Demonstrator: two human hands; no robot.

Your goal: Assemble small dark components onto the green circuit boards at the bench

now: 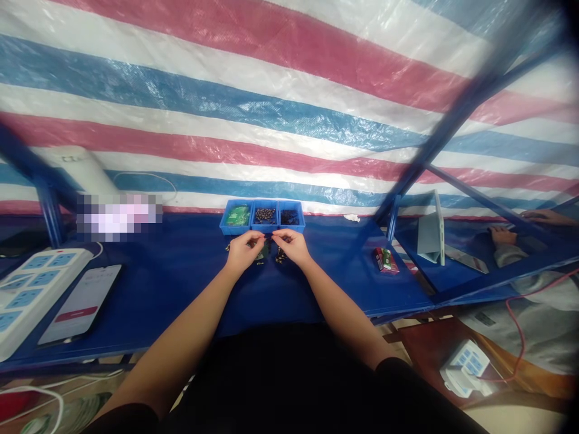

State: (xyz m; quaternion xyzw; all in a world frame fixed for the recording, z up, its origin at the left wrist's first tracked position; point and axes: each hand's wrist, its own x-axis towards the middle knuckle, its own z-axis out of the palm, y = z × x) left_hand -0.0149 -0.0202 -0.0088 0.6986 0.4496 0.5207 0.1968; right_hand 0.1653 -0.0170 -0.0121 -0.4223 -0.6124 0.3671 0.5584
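My left hand [245, 250] and my right hand [292, 245] face each other just in front of a blue three-part bin [234, 230]. Both are closed in a pinch, fingertips a short gap apart; whatever small piece they hold is too small to make out. Green pieces in clear wrapping [237, 214] fill the left compartment. Small brass-coloured and dark parts [265, 215] lie in the middle one, black parts [290, 216] in the right. Beneath my fingers are loose brass-coloured pieces [280, 258], partly hidden by my right hand.
A phone [84, 303] and a white power strip [43, 283] lie on the blue table's left side. On the right sits a small red box [385, 261] with a green item on it. Beyond the blue frame post [392, 218] are a tablet [431, 232] and another person's hand [503, 235].
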